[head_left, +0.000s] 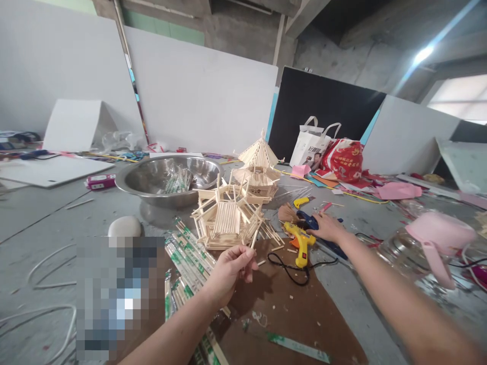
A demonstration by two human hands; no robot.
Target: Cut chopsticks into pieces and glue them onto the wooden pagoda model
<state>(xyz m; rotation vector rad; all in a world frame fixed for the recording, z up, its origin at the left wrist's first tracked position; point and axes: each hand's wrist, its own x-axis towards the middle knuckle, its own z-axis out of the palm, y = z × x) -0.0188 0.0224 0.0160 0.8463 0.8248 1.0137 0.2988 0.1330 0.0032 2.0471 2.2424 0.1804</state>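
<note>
My left hand [231, 267] is closed in a pinch on a thin wooden stick [253, 240], held just in front of a small wooden-stick model structure [228, 218]. Behind it stands a second stick model with a pointed roof [259, 167]. My right hand [327, 227] rests on the table over a blue tool [312, 221], right beside a yellow glue gun [300, 243] with a black cord. Its fingers are curled down; whether they grip the blue tool is unclear. Wrapped chopsticks [186, 253] lie in a heap to the left of the model, on brown cardboard [289, 309].
A steel bowl [144, 177] holding wrapped sticks sits behind the models. White and black boards lean at the back. A white bag [310, 144] and red bag [344, 159] stand at right, with pink paper scraps. A pink-lidded jar [426, 243] lies at right. A pixelated patch covers the lower left.
</note>
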